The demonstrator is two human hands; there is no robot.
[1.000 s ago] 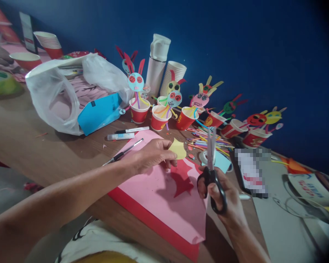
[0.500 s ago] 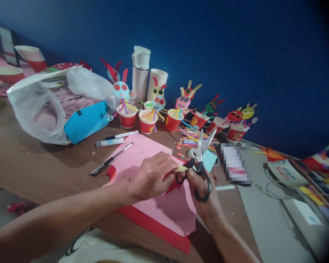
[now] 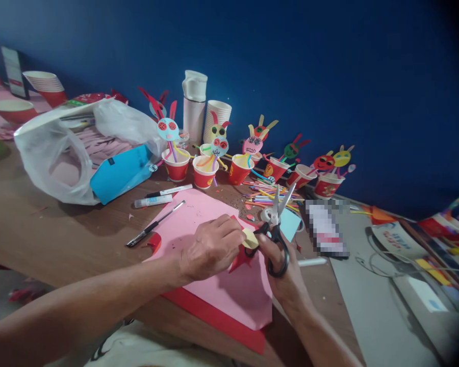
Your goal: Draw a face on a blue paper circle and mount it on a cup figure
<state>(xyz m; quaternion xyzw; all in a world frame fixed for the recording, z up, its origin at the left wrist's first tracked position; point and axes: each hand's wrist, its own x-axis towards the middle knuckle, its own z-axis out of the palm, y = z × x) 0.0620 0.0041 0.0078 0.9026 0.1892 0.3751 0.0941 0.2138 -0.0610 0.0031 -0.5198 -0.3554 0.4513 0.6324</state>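
Pinched in the fingers of my left hand [image 3: 216,247] is a small pale-yellow paper piece [image 3: 249,238]. My right hand [image 3: 285,270] has its thumb and fingers in the black handles of the scissors [image 3: 278,214], whose parted blades point up and away from me. The right fingertips are close to the paper piece; whether they touch it I cannot tell. Below both hands lies a pink paper sheet [image 3: 214,295] over a red sheet [image 3: 252,338]. A red paper scrap [image 3: 240,260] sits under the fingers.
Several red paper cups [image 3: 204,173] with straw-and-paper figures line the wall. A plastic bag [image 3: 42,158], blue card [image 3: 120,173], black pen [image 3: 155,224] and glue stick [image 3: 153,201] are to the left. Coloured straws [image 3: 268,193], a tape roll [image 3: 266,214] and a phone-shaped blurred object [image 3: 326,229] lie right.
The yellow paper piece has turned so that more of its flat face shows. The scissors have shifted slightly down and left, still in my right hand, and the blades stay apart.
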